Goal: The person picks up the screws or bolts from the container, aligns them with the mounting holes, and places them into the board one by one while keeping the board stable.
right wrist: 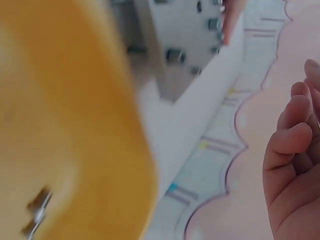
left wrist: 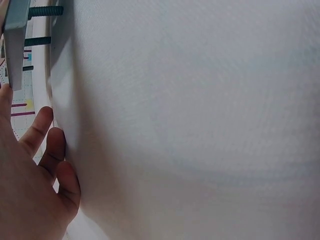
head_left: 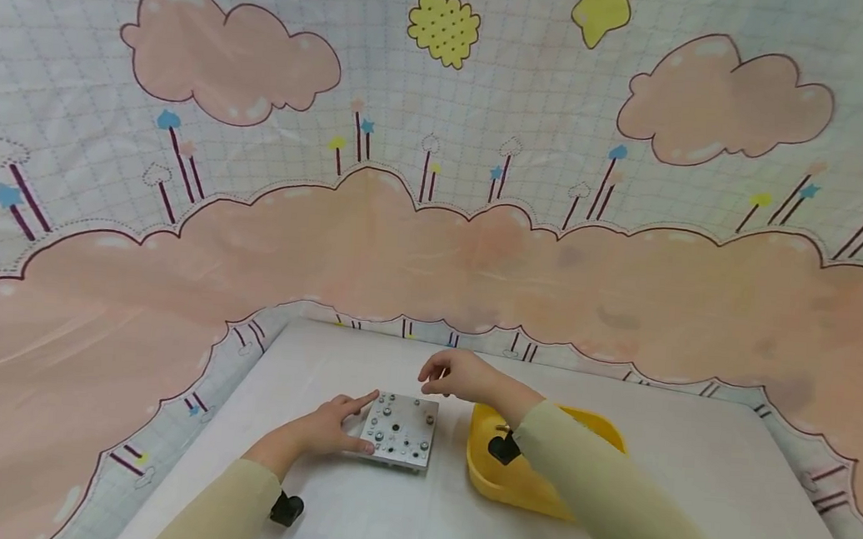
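A square silver metal plate (head_left: 408, 414) lies on the white table with several bolts and holes in its top. In the left wrist view, threaded screw ends (left wrist: 46, 11) stick out beneath it. My left hand (head_left: 326, 426) rests at the plate's left side, index finger straight at the far corner and thumb on the near one. Its other fingers (left wrist: 58, 147) are spread loosely. My right hand (head_left: 462, 375) hovers beyond the plate's far right corner, fingers loosely curled, with nothing visible between them.
A yellow tray (head_left: 513, 494) stands right of the plate, partly under my right forearm. Small metal hardware (right wrist: 38, 212) lies inside it. A patterned curtain (head_left: 432, 261) hangs behind the table (head_left: 354, 519). Black wrist cameras (head_left: 287, 510) sit on both sleeves.
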{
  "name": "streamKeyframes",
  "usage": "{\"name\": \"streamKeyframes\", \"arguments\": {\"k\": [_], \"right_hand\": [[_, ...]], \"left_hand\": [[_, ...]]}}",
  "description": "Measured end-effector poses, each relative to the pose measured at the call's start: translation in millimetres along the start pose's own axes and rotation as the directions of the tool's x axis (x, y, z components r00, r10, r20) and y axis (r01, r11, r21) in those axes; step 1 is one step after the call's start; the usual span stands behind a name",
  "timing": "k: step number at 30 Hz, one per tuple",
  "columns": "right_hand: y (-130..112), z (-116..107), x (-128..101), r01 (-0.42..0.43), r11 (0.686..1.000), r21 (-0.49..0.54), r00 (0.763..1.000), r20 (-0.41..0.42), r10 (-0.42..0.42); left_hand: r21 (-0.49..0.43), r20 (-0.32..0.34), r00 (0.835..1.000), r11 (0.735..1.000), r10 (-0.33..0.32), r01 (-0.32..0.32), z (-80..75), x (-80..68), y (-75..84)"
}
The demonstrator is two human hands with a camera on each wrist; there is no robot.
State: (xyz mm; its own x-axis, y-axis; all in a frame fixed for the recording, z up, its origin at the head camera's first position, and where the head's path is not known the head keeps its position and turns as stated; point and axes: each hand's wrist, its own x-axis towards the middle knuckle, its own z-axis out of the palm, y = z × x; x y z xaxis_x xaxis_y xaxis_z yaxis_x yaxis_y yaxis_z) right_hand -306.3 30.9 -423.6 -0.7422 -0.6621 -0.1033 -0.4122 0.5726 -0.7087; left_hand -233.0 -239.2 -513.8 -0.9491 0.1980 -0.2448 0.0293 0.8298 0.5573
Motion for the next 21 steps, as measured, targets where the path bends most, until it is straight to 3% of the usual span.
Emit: {"name": "streamKeyframes", "arguments": {"k": [13,21], "right_hand": [[75.5,-27.2,-66.0,-0.101,0.995,0.027,0.992,-0.078,0.103],[102.6,-31.8,-83.0,-0.136,0.991,0.002,0.986,-0.095,0.136]], "left_hand": [[-0.006,-0.009,1.000,1.000,0.006,-0.006,-0.8,-2.5,-0.8],[-0.005,-0.009,1.000,1.000,0.014,-0.014,-0.5,-0.9,2.0]]}}
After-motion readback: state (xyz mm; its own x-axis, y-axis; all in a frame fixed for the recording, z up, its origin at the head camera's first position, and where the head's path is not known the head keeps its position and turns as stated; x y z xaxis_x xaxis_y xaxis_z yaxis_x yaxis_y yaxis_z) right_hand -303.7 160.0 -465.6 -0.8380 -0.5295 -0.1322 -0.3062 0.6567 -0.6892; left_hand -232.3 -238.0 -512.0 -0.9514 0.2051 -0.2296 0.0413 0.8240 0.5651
